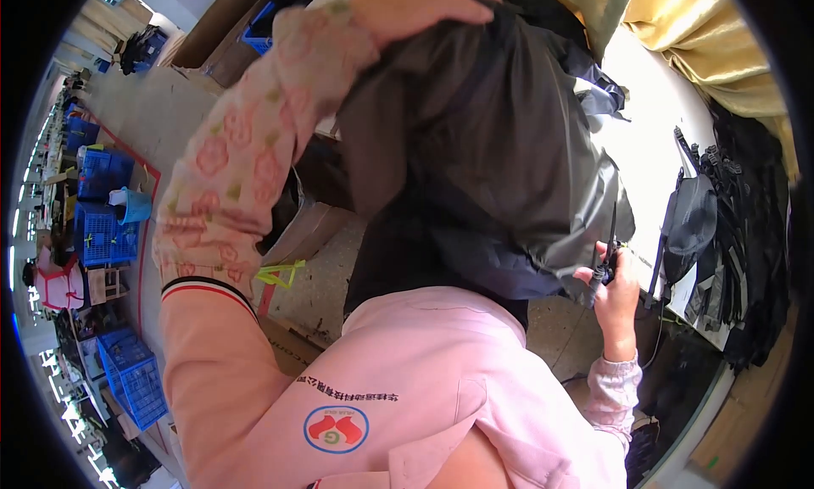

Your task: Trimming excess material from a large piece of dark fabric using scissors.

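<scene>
A large piece of dark, thin, shiny fabric (475,107) lies bunched across the table and hangs over its near edge toward my lap. At the far side my left hand (415,10) rests on the fabric with fingers stretched out. The upper edge of the picture cuts off part of that hand. My right hand (619,298) is at the fabric's near right corner, closed around a pair of black scissors (604,268). Their dark blades point away from me, beside the fabric's edge. Whether they touch the cloth I cannot tell.
Black straps with buckles (721,226) lie heaped on the white tabletop (657,150) at right. A gold curtain (695,48) hangs behind. An open cardboard box (309,230) stands below the table's left side. Blue crates (131,379) line the floor farther left.
</scene>
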